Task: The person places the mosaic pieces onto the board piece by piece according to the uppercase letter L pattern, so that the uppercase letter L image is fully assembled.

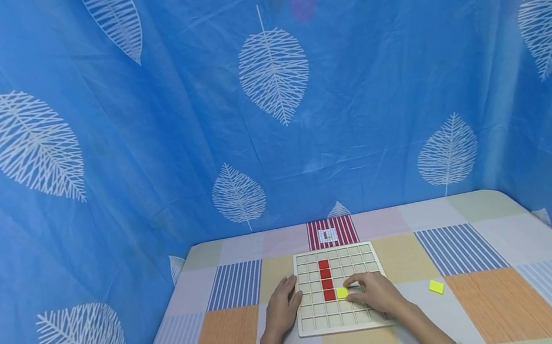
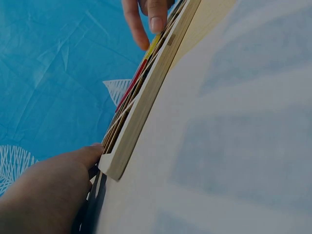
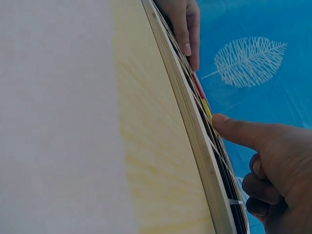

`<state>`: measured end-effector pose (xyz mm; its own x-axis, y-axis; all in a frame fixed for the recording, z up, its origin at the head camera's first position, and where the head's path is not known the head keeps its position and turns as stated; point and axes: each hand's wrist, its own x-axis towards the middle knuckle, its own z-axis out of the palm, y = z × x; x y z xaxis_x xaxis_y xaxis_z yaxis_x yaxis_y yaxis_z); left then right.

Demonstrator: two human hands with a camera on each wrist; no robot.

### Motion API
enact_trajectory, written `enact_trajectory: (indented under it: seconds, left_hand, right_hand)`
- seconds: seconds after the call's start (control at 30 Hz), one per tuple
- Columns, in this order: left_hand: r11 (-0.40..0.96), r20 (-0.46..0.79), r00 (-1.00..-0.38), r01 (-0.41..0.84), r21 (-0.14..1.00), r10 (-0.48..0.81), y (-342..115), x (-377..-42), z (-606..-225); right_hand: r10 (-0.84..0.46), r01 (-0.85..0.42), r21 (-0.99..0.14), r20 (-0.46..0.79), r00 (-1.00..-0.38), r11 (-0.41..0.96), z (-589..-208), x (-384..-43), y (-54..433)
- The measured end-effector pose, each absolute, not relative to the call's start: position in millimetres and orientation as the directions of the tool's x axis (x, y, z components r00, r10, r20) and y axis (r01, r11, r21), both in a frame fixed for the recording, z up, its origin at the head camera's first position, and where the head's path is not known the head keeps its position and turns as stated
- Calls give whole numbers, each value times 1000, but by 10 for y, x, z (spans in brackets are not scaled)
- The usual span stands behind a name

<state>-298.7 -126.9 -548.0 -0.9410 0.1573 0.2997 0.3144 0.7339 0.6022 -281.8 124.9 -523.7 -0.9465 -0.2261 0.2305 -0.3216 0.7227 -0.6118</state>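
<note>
A pale wooden grid board (image 1: 320, 324) lies on the patterned cloth. A column of several red tiles (image 1: 325, 271) fills cells left of its middle. A yellow tile (image 1: 342, 293) sits beside the lowest red one. My right hand (image 1: 377, 292) pinches this yellow tile at its right side with thumb and forefinger; in the right wrist view the thumb tip (image 3: 220, 119) is on it, other fingers curled below. At the board's left edge rests my left hand (image 1: 281, 308), fingers fairly straight, the thumb (image 2: 92, 152) on the rim in the left wrist view.
Another yellow tile (image 1: 436, 287) lies on the cloth right of the board. Behind the board, a small card (image 1: 328, 235) with a grid pattern lies on a red-striped patch. A blue curtain (image 1: 344, 126) with white leaves hangs around the table.
</note>
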Motion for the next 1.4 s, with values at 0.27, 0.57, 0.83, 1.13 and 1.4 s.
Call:
enact_trajectory:
  seconds: [0.27, 0.57, 0.83, 1.13, 1.4]
  left_hand:
    - [744, 286, -947, 296, 599, 147, -1261, -2986, -5493]
    - [739, 304, -941, 309, 599, 148, -1268, -2977, -5491]
    - [737, 301, -941, 314, 599, 156, -1279, -2974, -5498]
    - [737, 295, -942, 313, 599, 161, -1285, -2971, -5489]
    - [735, 292, -943, 310, 603, 158, -1278, -2973, -5475]
  right_hand:
    - [-178, -271, -653, 208, -962, 707, -5210, -2759, 1455]
    - [-103, -240, -655, 241, -965, 717, -5175, -2641, 1915]
    - [-35, -198, -639, 258, -965, 743, -5159, -2489, 2393]
    - [44, -90, -633, 194, -980, 769, -5186, -2358, 2736]
    - [37, -50, -595, 132, -991, 802, -5222, -2339, 2849]
